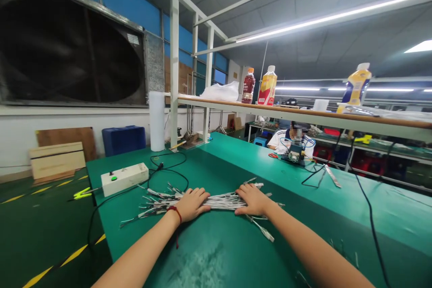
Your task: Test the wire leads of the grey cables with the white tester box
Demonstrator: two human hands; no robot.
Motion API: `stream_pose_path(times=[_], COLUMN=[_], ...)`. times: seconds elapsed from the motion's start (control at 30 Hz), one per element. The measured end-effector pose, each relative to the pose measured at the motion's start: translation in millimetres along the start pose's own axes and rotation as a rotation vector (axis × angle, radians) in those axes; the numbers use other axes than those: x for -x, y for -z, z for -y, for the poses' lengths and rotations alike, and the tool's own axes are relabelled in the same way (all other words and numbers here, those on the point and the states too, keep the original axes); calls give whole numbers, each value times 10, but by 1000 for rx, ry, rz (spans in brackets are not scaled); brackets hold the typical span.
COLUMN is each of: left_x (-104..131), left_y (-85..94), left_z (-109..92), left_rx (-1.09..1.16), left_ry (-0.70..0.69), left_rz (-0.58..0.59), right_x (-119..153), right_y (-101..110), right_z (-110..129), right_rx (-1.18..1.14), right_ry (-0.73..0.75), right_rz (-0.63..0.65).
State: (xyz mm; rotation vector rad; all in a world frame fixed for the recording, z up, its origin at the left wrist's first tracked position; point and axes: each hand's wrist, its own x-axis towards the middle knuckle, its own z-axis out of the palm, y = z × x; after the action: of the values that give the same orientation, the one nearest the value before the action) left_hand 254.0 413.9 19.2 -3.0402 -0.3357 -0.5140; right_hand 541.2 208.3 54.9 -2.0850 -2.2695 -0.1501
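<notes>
A bundle of thin white cables (222, 201) lies crosswise on the green table in front of me. Its left ends fan out into loose wire tips, and small pale connectors show at the right. My left hand (192, 204), with a red string on its wrist, is wrapped over the left part of the bundle, fingers on the far side and thumb on the near side. Over the right part, my right hand (251, 199) grips the cables the same way. One connector (266, 233) sticks out toward me below the right hand. The palms hide the cables beneath them.
A white box with a green button (124, 179) and a black cord stands at the left. A white roll (157, 121) is behind it. Bottles (267, 86) stand on the overhead shelf (303, 114). Across the table, a person sits behind a small machine (294, 153).
</notes>
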Motion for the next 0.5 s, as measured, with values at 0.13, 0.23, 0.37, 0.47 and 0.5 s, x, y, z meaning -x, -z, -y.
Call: stream_pose_path(times=[0.13,0.23,0.37,0.47,0.5], left_x=[33,84,166,191,189], left_y=[-9,-52,-119,-144,-149], left_z=[-51,-189,-364,-399,-396], left_rx=[-12,-43,-61,-62,-60], left_ry=[14,96,200,263,275], left_rz=[-27,-80,-130,-147,-150], right_x=[106,110,49,90,130], right_y=[23,51,159,331,394], right_z=[57,128,174,61,-1], right_rx=[13,14,42,77,90], right_ry=[-9,-33,-100,-154,-171], right_rz=[-24,-41,-50,-51,-52])
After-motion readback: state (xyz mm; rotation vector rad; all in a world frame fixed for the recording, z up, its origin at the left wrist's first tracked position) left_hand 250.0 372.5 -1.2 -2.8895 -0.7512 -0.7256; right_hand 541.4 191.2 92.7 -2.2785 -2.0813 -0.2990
